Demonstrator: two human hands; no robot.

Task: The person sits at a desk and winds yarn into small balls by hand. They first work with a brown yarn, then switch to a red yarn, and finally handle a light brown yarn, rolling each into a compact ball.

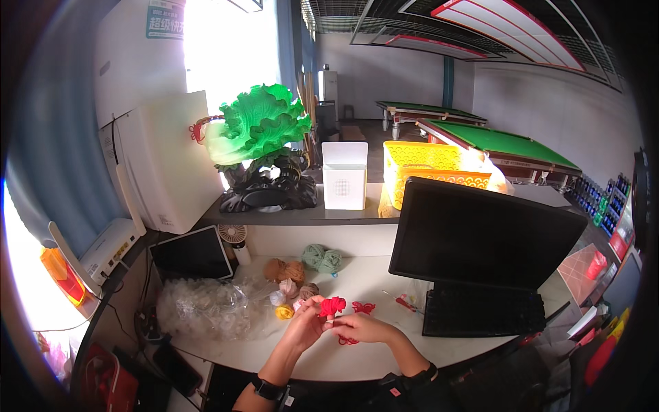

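Observation:
My left hand [307,324] is raised over the white desk [309,360], its fingers closed on a small ball of red yarn [332,306]. My right hand [360,327] touches it from the right, the fingertips of both hands meeting just below the ball; whether the right fingers pinch a strand is hidden. Loops of red yarn [348,340] show beneath the right hand, and another red yarn piece [364,308] lies just behind it. Beyond the left hand are a yellow yarn ball [284,311], brown yarn [284,270], pale balls and green-grey skeins [321,259].
A clear plastic bag of white stuffing [206,309] lies left. A black monitor [484,237] and keyboard [484,311] stand right, beside a red-handled tool [405,303]. On the raised shelf [360,217] are a green cabbage ornament [262,126], a white box [345,180] and a yellow basket [437,180].

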